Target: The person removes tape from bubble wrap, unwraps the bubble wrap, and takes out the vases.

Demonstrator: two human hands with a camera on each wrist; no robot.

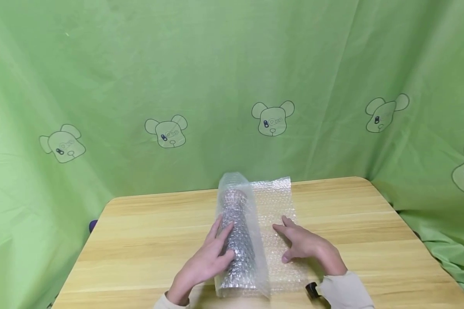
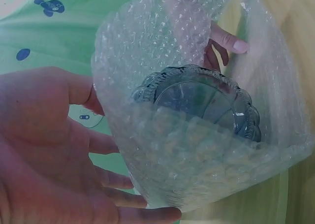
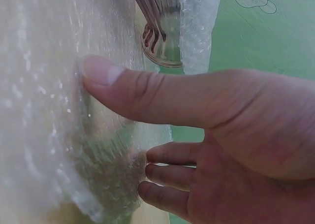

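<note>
Left hand [image 1: 206, 260], fingers spreading, touching bubble wrap [image 1: 271, 205]; vase [image 2: 209, 98] lying inside, just beside left fingers. Right hand [image 1: 306, 243], fingers extending loosely, touching flat wrap; bench [image 1: 147, 244] showing below.

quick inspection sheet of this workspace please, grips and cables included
Surface: wood-grain table
Job's things: glass vessel on its side in bubble wrap; part of the wrap lies flat to its right
Clutter: purple object by the table's left edge, partly hidden; black item by the right sleeve
Left grip: fingers against the wrapped vessel
Right grip: at the flat wrap, not closed on it
Cables: nothing seen
Surroundings: green curtain with animal-head outlines
</note>
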